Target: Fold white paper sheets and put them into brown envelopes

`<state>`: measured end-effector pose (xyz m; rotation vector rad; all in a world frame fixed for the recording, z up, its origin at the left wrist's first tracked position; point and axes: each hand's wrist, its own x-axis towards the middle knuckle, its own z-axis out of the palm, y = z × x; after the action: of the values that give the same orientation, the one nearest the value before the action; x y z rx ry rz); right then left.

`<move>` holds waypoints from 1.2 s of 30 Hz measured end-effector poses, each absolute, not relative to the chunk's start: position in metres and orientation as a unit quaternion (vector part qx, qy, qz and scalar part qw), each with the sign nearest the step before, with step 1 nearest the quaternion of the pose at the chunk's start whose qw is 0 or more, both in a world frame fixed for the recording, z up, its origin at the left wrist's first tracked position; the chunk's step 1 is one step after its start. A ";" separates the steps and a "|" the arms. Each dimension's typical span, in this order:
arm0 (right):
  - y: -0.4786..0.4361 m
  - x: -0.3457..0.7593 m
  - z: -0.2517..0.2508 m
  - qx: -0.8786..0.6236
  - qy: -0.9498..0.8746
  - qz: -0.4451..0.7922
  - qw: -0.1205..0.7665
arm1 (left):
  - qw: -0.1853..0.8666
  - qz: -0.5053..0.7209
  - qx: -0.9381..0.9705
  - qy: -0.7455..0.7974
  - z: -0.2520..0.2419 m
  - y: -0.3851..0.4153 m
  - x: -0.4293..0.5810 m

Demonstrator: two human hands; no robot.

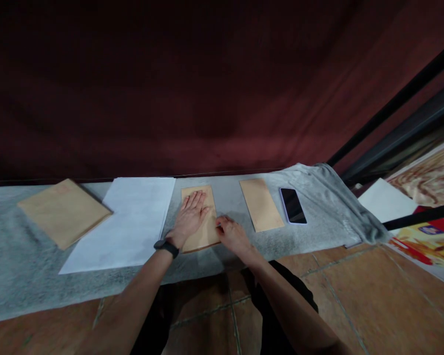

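Observation:
A folded piece of brown paper (pixel 209 231) lies in front of me on the grey cloth. My left hand (pixel 191 217), with a dark watch at its wrist, rests flat on it with the fingers stretched out. At the paper's right edge, my right hand (pixel 232 233) has its fingers curled and pinched together. Whether the paper's edge is between those fingertips is hard to see. To the right lies another narrow brown paper piece (pixel 262 204), apart from both hands.
A stack of white paper (pixel 133 217) and a larger stack of brown paper (pixel 64 212) overlap on the left. A phone (pixel 293 206) lies on the right of the grey cloth (pixel 321 222). Dark bars (pixel 395 101) and a colourful printed box (pixel 429 244) stand at far right.

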<state>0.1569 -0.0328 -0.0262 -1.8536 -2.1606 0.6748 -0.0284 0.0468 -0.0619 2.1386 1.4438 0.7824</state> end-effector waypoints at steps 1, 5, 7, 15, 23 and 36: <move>-0.033 0.157 -0.026 -0.629 -0.736 0.226 0.106 | 0.225 0.272 0.778 0.520 -0.063 0.055 -0.026; -0.034 0.157 -0.026 -0.625 -0.741 0.221 0.105 | 0.232 0.247 0.785 0.519 -0.062 0.075 -0.015; -0.033 0.158 -0.027 -0.622 -0.743 0.222 0.106 | 0.241 0.258 0.782 0.513 -0.062 0.074 -0.012; -0.028 0.159 -0.029 -0.620 -0.743 0.228 0.108 | 0.289 0.260 0.796 0.464 -0.065 0.026 -0.017; -0.025 0.167 -0.027 -0.639 -0.721 0.230 0.137 | 0.318 0.218 0.794 0.470 -0.059 -0.023 -0.019; -0.032 0.143 -0.044 -0.412 -0.869 0.225 0.157 | 0.248 0.135 0.848 0.448 -0.062 -0.097 -0.022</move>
<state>0.1429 -0.0316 -0.0438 -1.1793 -2.4860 0.6448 -0.0217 -0.0974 -0.0624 2.3124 1.2208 0.3689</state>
